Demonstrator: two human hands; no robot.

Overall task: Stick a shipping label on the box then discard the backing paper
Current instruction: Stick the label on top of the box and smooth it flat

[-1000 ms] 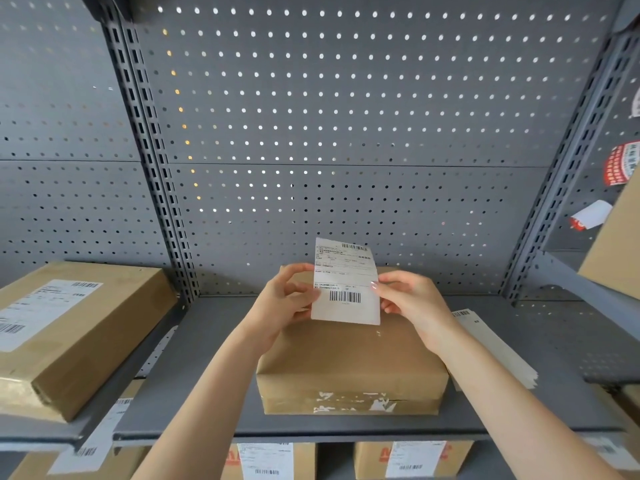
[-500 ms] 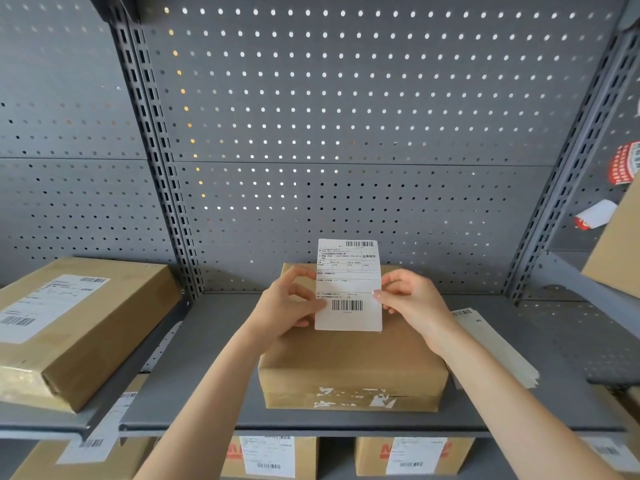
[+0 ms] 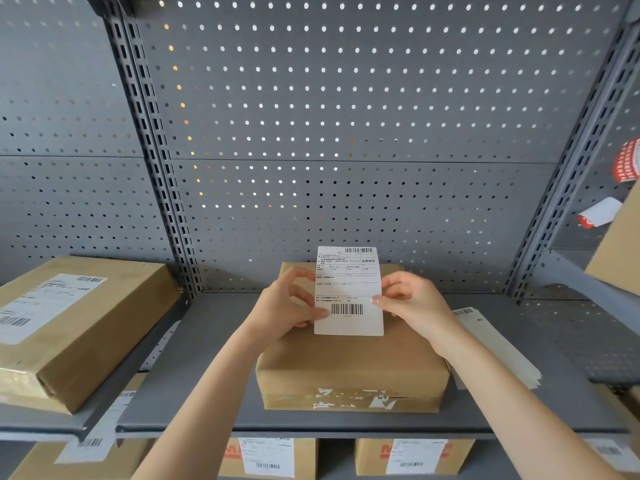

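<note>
Pinching shipping label [image 3: 349, 292]: left hand [image 3: 284, 308], right hand [image 3: 412, 303], above box [image 3: 349, 368]; grey shelf [image 3: 214, 341], pegboard wall [image 3: 346, 133].

Left hand [image 3: 284, 308] and right hand [image 3: 410, 304]: bare, no gloves, rings or watch visible. Both forearms bare to lower frame edge; no sleeve in view. Fingernails short, with pale glossy finish on right fingertips [image 3: 375, 300].
</note>
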